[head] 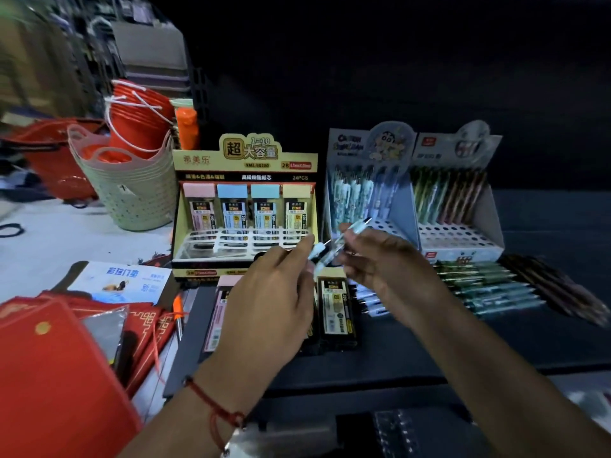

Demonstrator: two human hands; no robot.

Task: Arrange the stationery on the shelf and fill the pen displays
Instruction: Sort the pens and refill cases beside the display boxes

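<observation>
My left hand [276, 292] and my right hand [380, 259] meet above the dark shelf, both pinching light blue patterned pens [330, 249]; the tip of one points up toward the blue cartoon pen display [370, 190]. That display holds several matching pens at its back, with bare holes in front. To its right a second pen display [459, 200] holds green and brown pens. At the left stands a yellow lead-refill display [246, 200] with four pastel boxes in its back row. Loose refill boxes [335, 309] and loose pens [489, 285] lie on the shelf.
Red envelopes and folders [59, 352] are piled at the lower left, with an orange pen [178, 312] beside them. Stacked pale baskets [132, 190] and red buckets [139, 117] stand on the white floor at the back left. The shelf back is dark.
</observation>
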